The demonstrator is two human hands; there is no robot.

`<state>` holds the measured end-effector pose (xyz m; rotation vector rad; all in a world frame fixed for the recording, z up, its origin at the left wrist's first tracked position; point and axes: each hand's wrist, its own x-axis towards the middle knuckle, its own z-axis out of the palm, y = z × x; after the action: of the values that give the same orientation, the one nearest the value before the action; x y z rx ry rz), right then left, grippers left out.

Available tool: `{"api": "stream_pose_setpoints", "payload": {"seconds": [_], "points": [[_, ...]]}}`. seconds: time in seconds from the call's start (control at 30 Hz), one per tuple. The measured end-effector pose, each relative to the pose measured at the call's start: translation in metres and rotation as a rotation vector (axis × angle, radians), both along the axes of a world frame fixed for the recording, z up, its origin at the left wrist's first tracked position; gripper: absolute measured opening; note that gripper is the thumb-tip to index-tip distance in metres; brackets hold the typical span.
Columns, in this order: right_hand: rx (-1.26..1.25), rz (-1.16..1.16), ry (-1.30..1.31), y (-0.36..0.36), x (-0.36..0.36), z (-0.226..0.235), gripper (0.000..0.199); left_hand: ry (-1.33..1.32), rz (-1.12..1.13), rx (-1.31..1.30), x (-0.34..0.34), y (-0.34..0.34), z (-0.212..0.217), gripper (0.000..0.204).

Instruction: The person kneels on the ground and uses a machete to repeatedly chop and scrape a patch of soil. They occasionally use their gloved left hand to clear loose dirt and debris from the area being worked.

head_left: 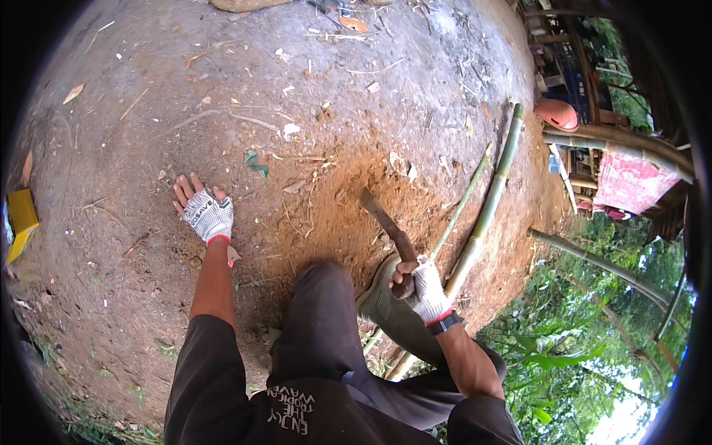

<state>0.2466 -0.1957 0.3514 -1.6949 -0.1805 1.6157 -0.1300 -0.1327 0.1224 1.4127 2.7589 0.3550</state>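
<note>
- The bare earth ground [222, 96] fills most of the view, brown and dusty, strewn with dry leaves, twigs and chips; a patch of fresher orange soil lies near the middle.
- A wooden structure [593, 111] stands at the far right, with a pink cloth [630, 182] draped on it and an orange rounded object [558, 113] on its near edge; green foliage fills the near right.
- The person's dark trousers cover the bent knee [320, 289] in the near centre, with a pale green boot [386, 297] just to its right.
- A long green bamboo pole [489, 208] lies on the ground at the right, running from far right towards the boot; a thinner green stem [461, 204] lies just beside it on the left.
- A machete [387, 222] with a dark, rusty blade points away over the orange soil, its handle in the right hand.
- The right hand [424, 288], in a white knitted glove, is closed round the machete handle, near the boot.
- The left hand [204, 209], gloved likewise, rests flat on the ground at the left, fingers spread and holding nothing.
- A yellow object [21, 219] lies at the far left edge.
</note>
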Motion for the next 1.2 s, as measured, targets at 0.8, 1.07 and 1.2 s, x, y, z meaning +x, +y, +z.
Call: {"api": "stream_pose_setpoints", "payload": {"seconds": [0.8,1.07,1.2], "points": [[0.661,2.304,-1.327,0.163,0.124,-0.1,0.02,0.111,0.009,0.101,0.038,0.062,-0.114,0.062],[0.333,1.994,-1.805,-0.049,0.191,-0.223,0.076,0.089,-0.068,0.037,0.078,0.019,-0.109,0.063],[0.372,1.559,-1.295,0.017,0.187,-0.128,0.024,0.123,-0.02,0.042,0.085,0.04,-0.091,0.063]]}}
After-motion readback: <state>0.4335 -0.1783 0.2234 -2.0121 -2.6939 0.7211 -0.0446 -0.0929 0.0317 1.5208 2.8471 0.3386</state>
